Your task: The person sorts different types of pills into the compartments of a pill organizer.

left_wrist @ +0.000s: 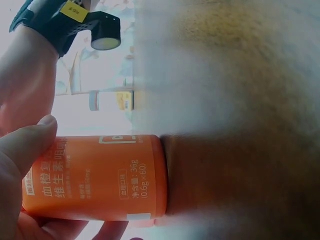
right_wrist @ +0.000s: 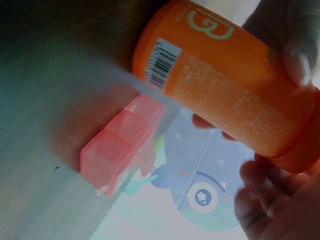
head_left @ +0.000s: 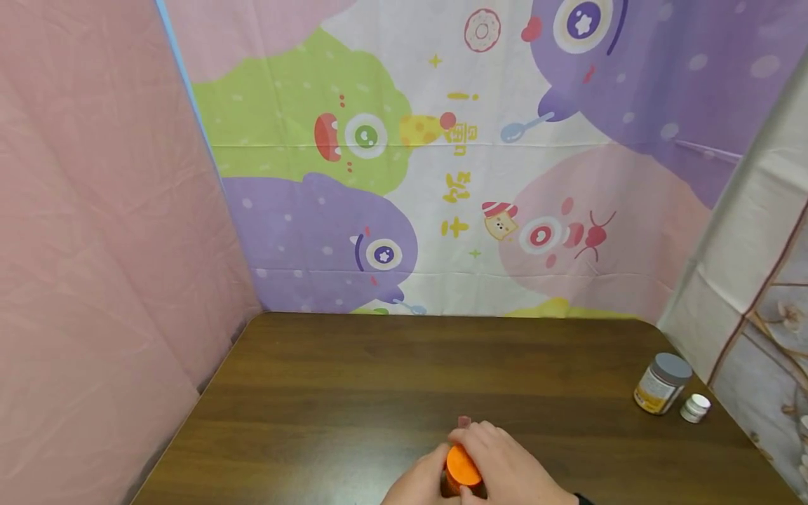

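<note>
An orange supplement bottle with white print stands upright, its base right at the tabletop, near the table's front edge. My left hand grips the bottle's body, thumb on one side and fingers round the other. My right hand holds the top by its orange lid, fingers curled round the rim. Just beyond the hands lies a translucent pink pill box with several compartments; in the right wrist view a flap hangs from its side. The head view shows only a small end of it.
On the right side of the brown wooden table stand a grey-lidded jar with a yellow and white label and a small white-capped bottle. A cartoon-print curtain hangs behind the table, and a pink curtain on the left.
</note>
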`<state>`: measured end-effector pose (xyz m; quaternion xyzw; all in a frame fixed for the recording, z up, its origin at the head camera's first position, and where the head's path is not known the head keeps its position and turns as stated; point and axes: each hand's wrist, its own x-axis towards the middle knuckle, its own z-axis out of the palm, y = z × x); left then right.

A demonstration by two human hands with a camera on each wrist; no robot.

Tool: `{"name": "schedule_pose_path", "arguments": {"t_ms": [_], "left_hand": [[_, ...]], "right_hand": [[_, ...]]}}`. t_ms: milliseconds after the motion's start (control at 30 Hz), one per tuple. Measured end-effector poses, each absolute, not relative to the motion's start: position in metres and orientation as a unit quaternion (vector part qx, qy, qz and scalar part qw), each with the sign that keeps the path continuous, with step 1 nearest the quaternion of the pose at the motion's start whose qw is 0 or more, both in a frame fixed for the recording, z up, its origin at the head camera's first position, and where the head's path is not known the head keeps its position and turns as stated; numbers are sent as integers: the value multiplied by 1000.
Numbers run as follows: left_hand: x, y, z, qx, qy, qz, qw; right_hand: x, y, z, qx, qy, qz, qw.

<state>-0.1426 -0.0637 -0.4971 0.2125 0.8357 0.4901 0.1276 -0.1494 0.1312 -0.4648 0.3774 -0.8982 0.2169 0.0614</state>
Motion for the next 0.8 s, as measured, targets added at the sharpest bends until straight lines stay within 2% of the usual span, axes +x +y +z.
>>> {"name": "schedule_pose_path", "arguments": {"t_ms": [100, 267, 400, 500, 667, 800], "left_hand": [[-143, -63, -497, 218, 837, 485, 129], [-143, -64, -495, 208, 846, 476, 124], [-143, -63, -494, 196, 848, 476, 127], [-143, -64, -495, 203, 845, 479, 126], [-144, -65, -498, 234, 836, 482, 119], [-144, -65, -498, 221, 843, 474, 125]], "right_hand": [[-149, 133, -465, 392, -889, 226, 67], [-151, 129, -464, 358, -907, 209, 79], [-153, 127, -462, 332, -917, 213, 60], [-152, 128, -462, 343, -912, 218, 49], [-149, 128, -463, 404, -887, 207, 85], [-149, 125, -463, 379, -898, 205, 85]]}}
